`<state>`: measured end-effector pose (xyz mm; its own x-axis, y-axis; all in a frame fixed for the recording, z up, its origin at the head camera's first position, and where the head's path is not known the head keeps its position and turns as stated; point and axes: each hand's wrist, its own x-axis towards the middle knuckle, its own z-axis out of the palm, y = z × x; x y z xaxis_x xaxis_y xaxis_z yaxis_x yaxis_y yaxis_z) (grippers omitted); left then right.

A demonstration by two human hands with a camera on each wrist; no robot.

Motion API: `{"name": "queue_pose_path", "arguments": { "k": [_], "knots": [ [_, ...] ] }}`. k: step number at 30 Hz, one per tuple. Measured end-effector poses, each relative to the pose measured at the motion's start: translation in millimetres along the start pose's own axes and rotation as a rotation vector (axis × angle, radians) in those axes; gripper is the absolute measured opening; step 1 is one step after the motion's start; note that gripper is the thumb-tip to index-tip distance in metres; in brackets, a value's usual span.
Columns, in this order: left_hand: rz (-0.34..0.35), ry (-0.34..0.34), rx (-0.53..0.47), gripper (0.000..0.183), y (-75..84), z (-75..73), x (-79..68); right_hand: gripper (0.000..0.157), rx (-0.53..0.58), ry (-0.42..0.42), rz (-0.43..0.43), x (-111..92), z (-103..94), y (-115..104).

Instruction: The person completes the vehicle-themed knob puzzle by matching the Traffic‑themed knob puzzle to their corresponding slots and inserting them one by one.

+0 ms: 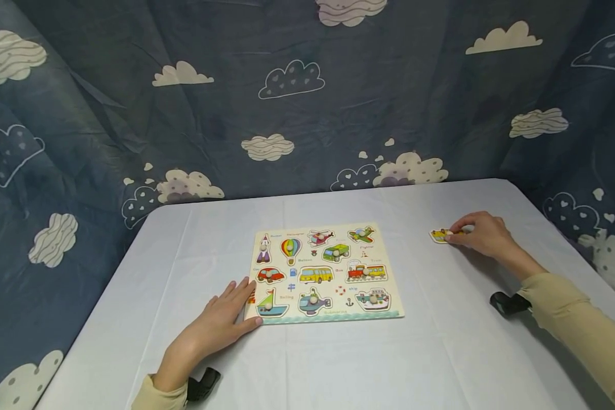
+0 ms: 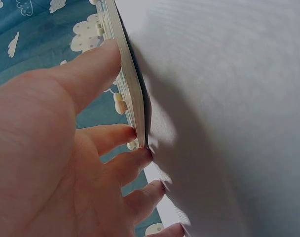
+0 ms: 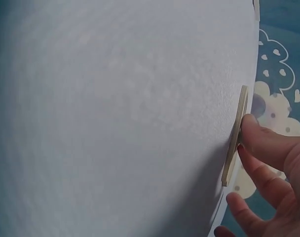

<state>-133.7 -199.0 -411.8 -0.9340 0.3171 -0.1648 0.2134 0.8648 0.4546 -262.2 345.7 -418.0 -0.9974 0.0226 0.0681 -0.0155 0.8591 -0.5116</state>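
Observation:
A wooden knob puzzle board (image 1: 396,297) of vehicles lies flat on the white table. My left hand (image 1: 216,323) rests against its left edge, fingers spread and relaxed, thumb at the near left corner. In the left wrist view the thumb and fingertips touch the board's edge (image 2: 133,89). To the right of the board, my right hand (image 1: 484,236) pinches a small yellow vehicle puzzle piece (image 1: 437,236) by its knob. Seen edge-on in the right wrist view, the piece (image 3: 233,148) is close to the tabletop; the thumb and index finger partly hide its knob.
Knobbed pieces such as the red car (image 1: 270,275), the train (image 1: 366,272) and the ship (image 1: 373,299) sit in the board. The bus picture (image 1: 316,275) shows no knob. A dark cloud-print curtain (image 1: 225,114) hangs behind the white table (image 1: 338,364).

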Motion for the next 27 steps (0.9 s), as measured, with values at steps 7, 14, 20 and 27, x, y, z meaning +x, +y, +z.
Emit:
{"name": "queue_pose_path", "arguments": {
  "k": [7,14,20,27],
  "knots": [
    [0.0,-0.003,0.002,0.078,0.0,0.4,0.3,0.023,0.005,0.009,-0.066,0.7,1.6,0.3],
    [-0.006,-0.005,0.001,0.078,-0.1,-0.3,0.9,0.022,0.027,0.048,-0.121,1.6,3.2,-3.5],
    [-0.008,-0.006,0.003,0.078,-0.7,0.2,0.8,0.017,0.03,0.067,-0.17,-0.3,6.5,-13.3],
    [-0.003,0.002,0.002,0.078,-0.2,0.1,0.3,0.018,0.041,0.035,-0.137,-3.1,10.5,-22.6]
  ]
}}
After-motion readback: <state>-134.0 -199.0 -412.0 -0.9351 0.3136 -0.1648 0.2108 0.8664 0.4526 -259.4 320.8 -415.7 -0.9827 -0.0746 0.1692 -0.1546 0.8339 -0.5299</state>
